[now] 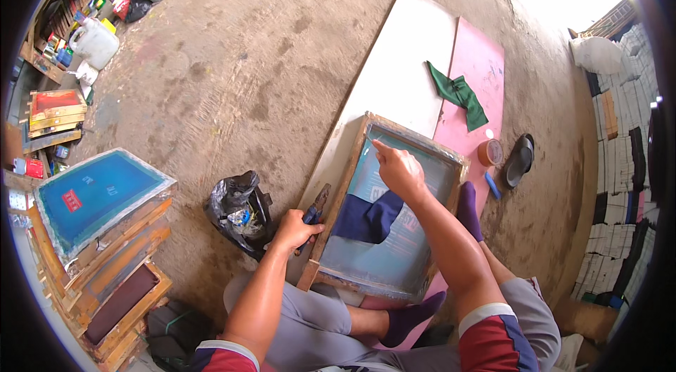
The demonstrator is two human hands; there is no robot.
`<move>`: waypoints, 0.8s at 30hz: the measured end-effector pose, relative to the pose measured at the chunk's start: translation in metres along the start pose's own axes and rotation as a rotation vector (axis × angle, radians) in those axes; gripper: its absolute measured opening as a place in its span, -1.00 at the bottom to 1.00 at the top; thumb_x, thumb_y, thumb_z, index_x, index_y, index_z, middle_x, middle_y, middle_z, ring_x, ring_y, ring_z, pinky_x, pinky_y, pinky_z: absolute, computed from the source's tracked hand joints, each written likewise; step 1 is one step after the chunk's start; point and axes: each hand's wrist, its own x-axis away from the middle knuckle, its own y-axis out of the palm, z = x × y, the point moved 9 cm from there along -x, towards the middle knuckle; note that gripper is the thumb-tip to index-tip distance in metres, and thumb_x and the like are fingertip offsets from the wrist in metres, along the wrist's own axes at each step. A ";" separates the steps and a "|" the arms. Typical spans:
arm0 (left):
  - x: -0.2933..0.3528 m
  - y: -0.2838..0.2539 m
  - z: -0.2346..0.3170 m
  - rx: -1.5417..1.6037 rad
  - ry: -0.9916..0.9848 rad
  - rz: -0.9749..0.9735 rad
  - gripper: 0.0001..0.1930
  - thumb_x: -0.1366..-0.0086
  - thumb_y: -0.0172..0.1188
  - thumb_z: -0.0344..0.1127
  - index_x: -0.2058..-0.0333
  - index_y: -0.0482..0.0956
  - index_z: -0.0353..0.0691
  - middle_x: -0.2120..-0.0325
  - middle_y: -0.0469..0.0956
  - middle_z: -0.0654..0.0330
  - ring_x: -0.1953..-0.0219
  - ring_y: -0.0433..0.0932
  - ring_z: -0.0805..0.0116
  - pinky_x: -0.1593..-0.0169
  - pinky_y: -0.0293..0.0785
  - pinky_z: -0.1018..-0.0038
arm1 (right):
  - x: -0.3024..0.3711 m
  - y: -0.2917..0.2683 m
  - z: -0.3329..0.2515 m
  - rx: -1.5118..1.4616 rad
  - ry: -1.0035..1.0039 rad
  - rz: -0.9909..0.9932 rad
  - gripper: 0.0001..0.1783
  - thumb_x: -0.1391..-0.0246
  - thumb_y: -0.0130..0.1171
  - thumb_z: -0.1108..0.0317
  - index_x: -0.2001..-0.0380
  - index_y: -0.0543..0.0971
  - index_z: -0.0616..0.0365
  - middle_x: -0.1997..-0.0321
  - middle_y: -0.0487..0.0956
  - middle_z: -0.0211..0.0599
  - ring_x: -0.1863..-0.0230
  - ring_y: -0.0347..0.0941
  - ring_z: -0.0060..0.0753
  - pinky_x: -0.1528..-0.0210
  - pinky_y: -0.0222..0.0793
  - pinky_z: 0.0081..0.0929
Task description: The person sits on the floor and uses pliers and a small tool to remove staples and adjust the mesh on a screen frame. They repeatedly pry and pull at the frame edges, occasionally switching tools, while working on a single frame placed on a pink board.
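Note:
A wooden silk-screen frame (343, 196) with a blue-grey mesh lies tilted in front of me. My left hand (292, 231) is closed around the dark blue handles of pliers (315, 209), beside the frame's left rail, the jaws pointing away from me. My right hand (401, 173) reaches over the mesh to the far left corner. Its fingers are curled, the index finger forward against the inside of the rail; anything between the fingertips is too small to make out. A folded navy cloth (367, 218) rests on the mesh, nearer to me than the right hand.
Under the frame lie a white board (401, 55) and a pink board (482, 55), with a green cloth (459, 94) across them. A brown tub (490, 152), blue stick (492, 186) and sandal (520, 161) sit right. Left are a black bag (239, 210) and stacked screens (105, 192).

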 end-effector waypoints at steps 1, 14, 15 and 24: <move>0.000 0.003 0.006 0.002 -0.004 -0.015 -0.79 -0.12 0.54 -0.42 0.34 0.69 -0.36 0.59 0.63 0.17 0.60 0.60 0.45 0.51 0.49 0.44 | -0.002 0.003 0.009 -0.112 -0.024 0.018 -0.61 -0.38 0.11 0.23 -0.22 0.62 -0.09 -0.04 0.68 0.09 -0.13 0.59 0.16 -0.17 0.49 -0.14; 0.002 0.001 0.006 0.051 -0.031 -0.031 -0.83 -0.15 0.49 -0.46 0.34 0.66 -0.32 0.57 0.62 0.21 0.58 0.57 0.44 0.48 0.45 0.44 | -0.014 0.012 0.022 0.002 -0.277 0.111 -0.56 -0.43 0.12 0.15 -0.30 0.55 -0.06 0.00 0.75 -0.14 0.06 0.72 -0.06 0.01 0.55 -0.25; 0.001 0.004 0.006 0.043 -0.031 -0.045 -0.83 -0.15 0.49 -0.46 0.33 0.66 -0.32 0.57 0.63 0.21 0.58 0.58 0.44 0.48 0.46 0.45 | -0.020 0.019 0.031 -0.103 -0.314 0.118 -0.55 -0.42 0.12 0.16 -0.33 0.53 -0.13 0.02 0.75 -0.10 0.08 0.72 -0.02 0.03 0.55 -0.20; 0.005 0.002 0.011 0.046 -0.036 -0.031 -0.81 -0.14 0.52 -0.41 0.31 0.71 -0.31 0.57 0.66 0.20 0.59 0.61 0.44 0.49 0.49 0.47 | -0.024 0.034 0.049 -0.526 0.104 -0.228 -0.55 -0.46 0.09 0.15 -0.34 0.53 -0.08 -0.10 0.71 -0.06 -0.05 0.69 -0.04 -0.06 0.56 -0.28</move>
